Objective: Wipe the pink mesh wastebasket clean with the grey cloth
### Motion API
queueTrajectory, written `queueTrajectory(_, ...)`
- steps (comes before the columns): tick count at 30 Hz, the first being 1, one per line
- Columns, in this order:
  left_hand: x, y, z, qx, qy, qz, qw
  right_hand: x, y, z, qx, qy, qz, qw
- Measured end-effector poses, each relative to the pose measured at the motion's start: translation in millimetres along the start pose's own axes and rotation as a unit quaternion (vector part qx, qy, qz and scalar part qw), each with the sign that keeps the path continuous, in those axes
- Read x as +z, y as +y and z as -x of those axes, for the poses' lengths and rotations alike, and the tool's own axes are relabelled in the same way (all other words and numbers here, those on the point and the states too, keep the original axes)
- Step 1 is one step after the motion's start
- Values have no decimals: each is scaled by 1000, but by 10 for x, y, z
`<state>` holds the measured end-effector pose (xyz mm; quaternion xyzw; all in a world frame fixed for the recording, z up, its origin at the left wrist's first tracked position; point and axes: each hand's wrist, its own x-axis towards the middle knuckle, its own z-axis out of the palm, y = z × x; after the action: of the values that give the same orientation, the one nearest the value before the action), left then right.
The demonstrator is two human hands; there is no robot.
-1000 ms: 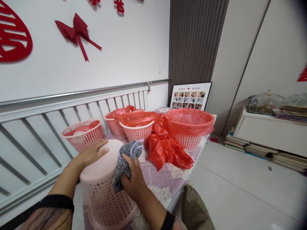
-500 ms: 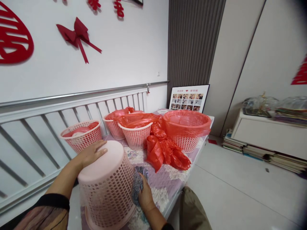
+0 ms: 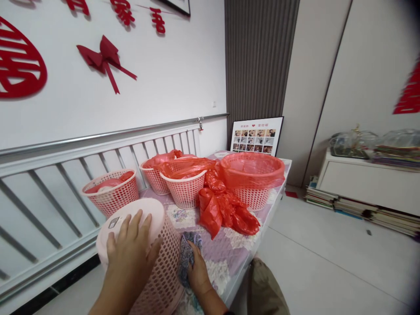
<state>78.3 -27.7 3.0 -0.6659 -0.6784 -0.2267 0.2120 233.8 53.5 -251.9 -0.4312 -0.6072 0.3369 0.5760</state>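
A pale pink perforated basket [image 3: 166, 262] stands upside down on the cloth-covered table [image 3: 218, 271], close to me. My left hand [image 3: 131, 249] lies on its upturned bottom and near side, fingers spread, beside a small grey label. On the basket's right side, my right hand [image 3: 197, 269] holds a grey-blue cloth [image 3: 186, 258] against the perforated wall. Beyond it stand upright pink baskets: one at the left [image 3: 114, 192] with red plastic inside, one in the middle [image 3: 185, 190] with a red bag over it, and one at the right [image 3: 252, 197] lined with red plastic.
Crumpled red bags [image 3: 229, 212] lie between the baskets. A white radiator [image 3: 62, 192] runs along the left wall. A framed photo board [image 3: 254, 135] leans at the back; a white cabinet [image 3: 367, 179] stands right. My knee [image 3: 265, 288] is beside the table.
My left hand has moved from the basket's far left edge onto its top, nearer to me, and the label now shows. My right hand stays at the side with the cloth. The view has shifted slightly.
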Motion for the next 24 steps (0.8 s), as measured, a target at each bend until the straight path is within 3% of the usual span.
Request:
queueTrajectory(3,126,89,99,-10,0,-2,1000,-5,10,2,-1,-9,5,1000)
queueTrajectory(6,147,46,56,-2,-10,-10,1000,-13,9,3,2,-14,3,1000)
queueTrajectory(13,107,-358,-78,62,-54,31,996,-110,-10,139,7,-6,-30,1000)
queueTrajectory(18,151,-521,-94,86,-77,101,988,-110,-41,226,78,69,-70,992)
queueTrajectory(21,164,-502,-92,82,-64,111,988,-22,-362,93,81,93,-78,989)
queueTrajectory(24,158,-477,-90,82,-54,108,989,42,-1015,-172,23,79,-70,994)
